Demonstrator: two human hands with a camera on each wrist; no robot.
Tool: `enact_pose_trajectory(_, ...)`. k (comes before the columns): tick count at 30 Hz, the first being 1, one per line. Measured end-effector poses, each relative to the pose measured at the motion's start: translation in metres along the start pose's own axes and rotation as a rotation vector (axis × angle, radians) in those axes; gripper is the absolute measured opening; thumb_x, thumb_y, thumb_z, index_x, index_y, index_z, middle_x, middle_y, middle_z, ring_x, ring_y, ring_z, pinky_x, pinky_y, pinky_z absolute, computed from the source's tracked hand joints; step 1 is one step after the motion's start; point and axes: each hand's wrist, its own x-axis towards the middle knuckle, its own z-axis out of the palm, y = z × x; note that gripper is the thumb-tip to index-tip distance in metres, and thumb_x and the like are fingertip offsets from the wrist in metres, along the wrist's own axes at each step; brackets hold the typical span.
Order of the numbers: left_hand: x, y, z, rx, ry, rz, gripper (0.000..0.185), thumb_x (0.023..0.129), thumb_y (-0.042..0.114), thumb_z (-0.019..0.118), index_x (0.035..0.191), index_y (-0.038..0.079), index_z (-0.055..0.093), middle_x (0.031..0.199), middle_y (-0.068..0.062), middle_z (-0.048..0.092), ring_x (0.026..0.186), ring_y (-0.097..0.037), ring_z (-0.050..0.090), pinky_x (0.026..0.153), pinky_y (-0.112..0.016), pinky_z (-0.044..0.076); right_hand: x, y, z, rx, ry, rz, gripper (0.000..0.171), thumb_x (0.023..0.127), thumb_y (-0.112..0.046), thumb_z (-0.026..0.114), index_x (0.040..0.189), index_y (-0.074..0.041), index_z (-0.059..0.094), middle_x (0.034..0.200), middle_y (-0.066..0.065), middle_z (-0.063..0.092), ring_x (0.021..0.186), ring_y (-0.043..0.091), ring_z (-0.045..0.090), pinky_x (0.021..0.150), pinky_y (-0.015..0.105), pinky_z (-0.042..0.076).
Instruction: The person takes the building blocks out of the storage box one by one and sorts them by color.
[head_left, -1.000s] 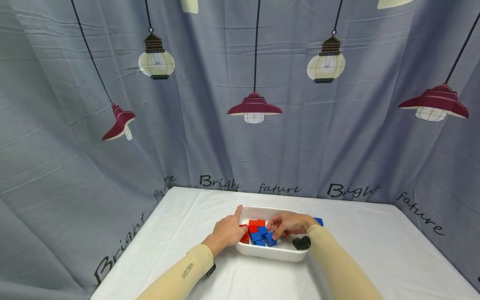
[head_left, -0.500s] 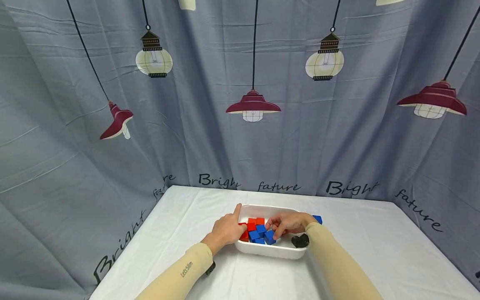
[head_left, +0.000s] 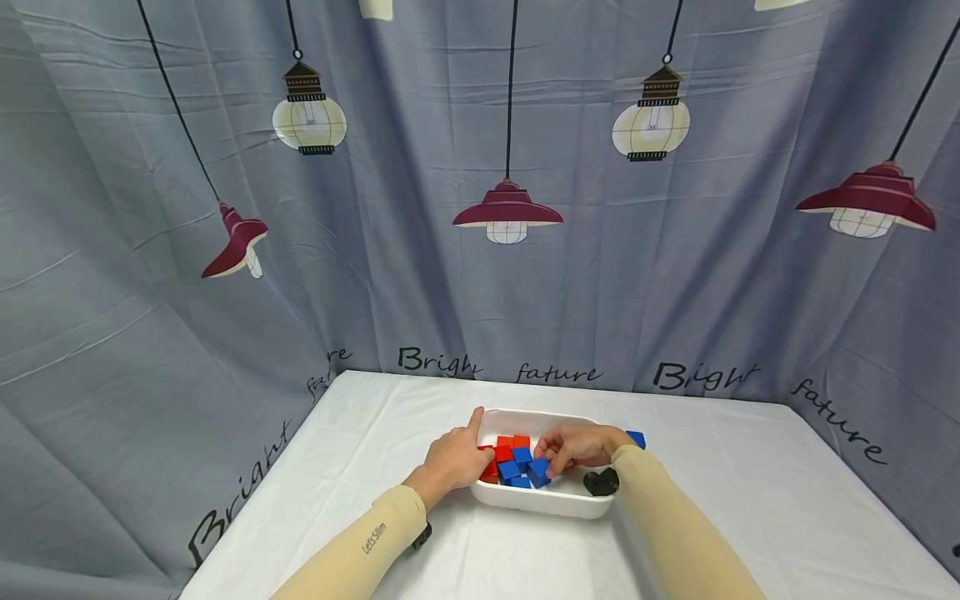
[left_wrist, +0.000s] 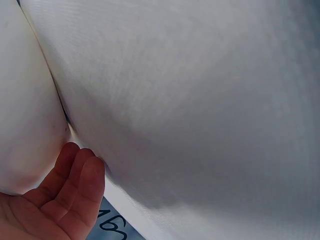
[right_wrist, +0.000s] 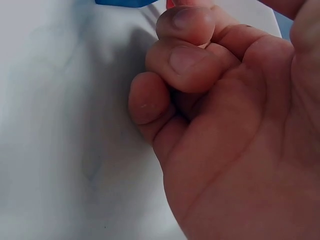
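A white tray [head_left: 551,502] sits mid-table and holds several red cubes [head_left: 505,450] and blue cubes [head_left: 516,468]. My left hand [head_left: 463,454] grips the tray's left rim, index finger stretched along the edge. In the left wrist view its curled fingers [left_wrist: 75,185] lie against the tray's outer wall [left_wrist: 22,120]. My right hand [head_left: 550,462] reaches into the tray from the right and pinches a blue cube [head_left: 538,472] with curled fingers. In the right wrist view the other fingers [right_wrist: 187,60] are tucked into the palm, with a blue edge [right_wrist: 125,2] at the top.
One blue cube [head_left: 637,438] lies on the white tablecloth [head_left: 750,500] just beyond the tray's far right corner. A black strap [head_left: 602,482] sits at my right wrist. A grey curtain [head_left: 480,250] printed with lamps closes in the table at the back and sides.
Both hands stay almost where they were; the right fingertips have shifted slightly left over the blue cubes. The view itself moved a little.
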Motion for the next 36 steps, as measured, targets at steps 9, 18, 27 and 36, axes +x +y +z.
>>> enact_pose_trajectory(9, -0.0002, -0.0007, 0.0007, -0.002, -0.001, -0.001, 0.078, 0.092, 0.036, 0.060, 0.160, 0.016, 0.027, 0.132, -0.014, 0.064, 0.104, -0.029, 0.064, 0.094, -0.053, 0.053, -0.0015, 0.0004, 0.0027, -0.024, 0.036, -0.021, 0.026, 0.083, 0.003, 0.074, 0.107, 0.000, 0.064, 0.072, -0.002, 0.054, 0.069, 0.014, 0.048, 0.065, 0.024, 0.036)
enact_pose_trajectory(18, -0.0007, -0.0015, 0.0001, 0.006, 0.004, 0.010, 0.079, 0.091, 0.037, 0.060, 0.160, 0.015, 0.027, 0.130, -0.013, 0.065, 0.103, -0.029, 0.065, 0.091, -0.052, 0.055, -0.0002, 0.0019, 0.0018, -0.011, 0.025, -0.026, 0.029, 0.081, 0.007, 0.073, 0.108, 0.001, 0.064, 0.074, -0.001, 0.054, 0.070, 0.013, 0.049, 0.066, 0.024, 0.038)
enact_pose_trajectory(27, -0.0012, -0.0005, -0.0006, -0.004, 0.003, 0.007, 0.078, 0.092, 0.036, 0.060, 0.160, 0.015, 0.027, 0.131, -0.013, 0.064, 0.103, -0.028, 0.065, 0.092, -0.052, 0.055, -0.0018, -0.0002, 0.0022, -0.045, 0.039, -0.046, 0.027, 0.082, 0.004, 0.073, 0.108, 0.002, 0.065, 0.070, -0.002, 0.054, 0.067, 0.013, 0.047, 0.062, 0.023, 0.035)
enact_pose_trajectory(36, -0.0015, -0.0004, 0.0008, 0.000, 0.002, 0.002, 0.078, 0.092, 0.036, 0.061, 0.160, 0.014, 0.027, 0.132, -0.014, 0.064, 0.104, -0.028, 0.064, 0.095, -0.053, 0.053, -0.0018, -0.0024, 0.0029, -0.069, 0.083, -0.027, 0.025, 0.080, 0.000, 0.076, 0.104, -0.001, 0.068, 0.067, -0.002, 0.054, 0.066, 0.014, 0.047, 0.062, 0.023, 0.036)
